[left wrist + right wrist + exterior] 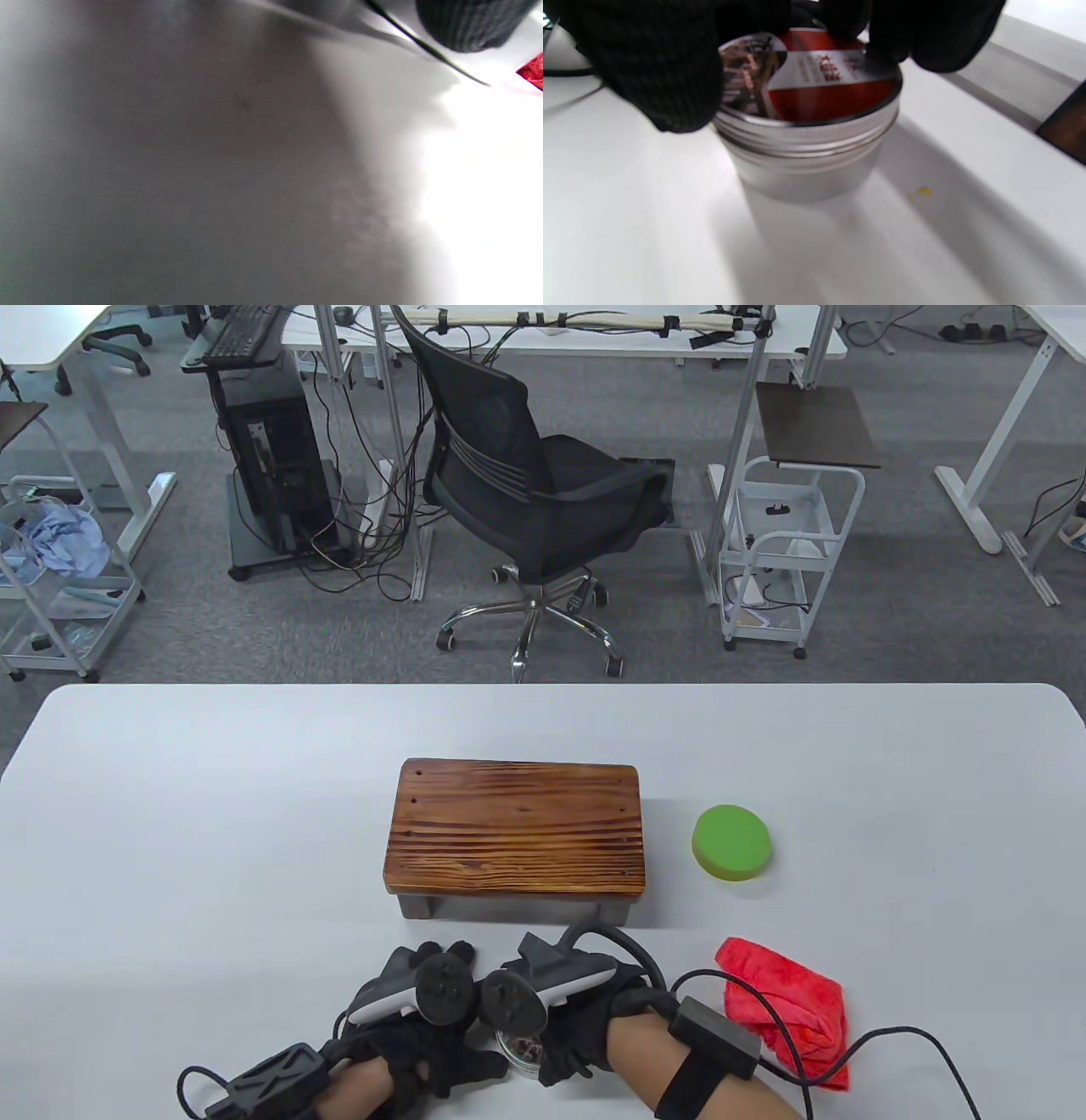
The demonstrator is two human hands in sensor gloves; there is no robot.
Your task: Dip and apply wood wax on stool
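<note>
The wooden stool (517, 831) stands mid-table, its dark grained top facing up. A round silver wax tin (522, 1052) sits at the table's front edge between my hands. In the right wrist view the tin (810, 169) has a red and white labelled lid (823, 84) on it. My right hand (577, 1035) grips the lid's rim from above with gloved fingers (661, 67). My left hand (424, 1052) lies just left of the tin, and its grip is hidden. A gloved fingertip (466, 21) shows in the left wrist view.
A green round sponge (732, 841) lies right of the stool. A crumpled red cloth (789, 1010) lies beside my right wrist, and it also shows in the left wrist view (532, 72). Glove cables trail over it. A small yellow speck (920, 192) is on the table.
</note>
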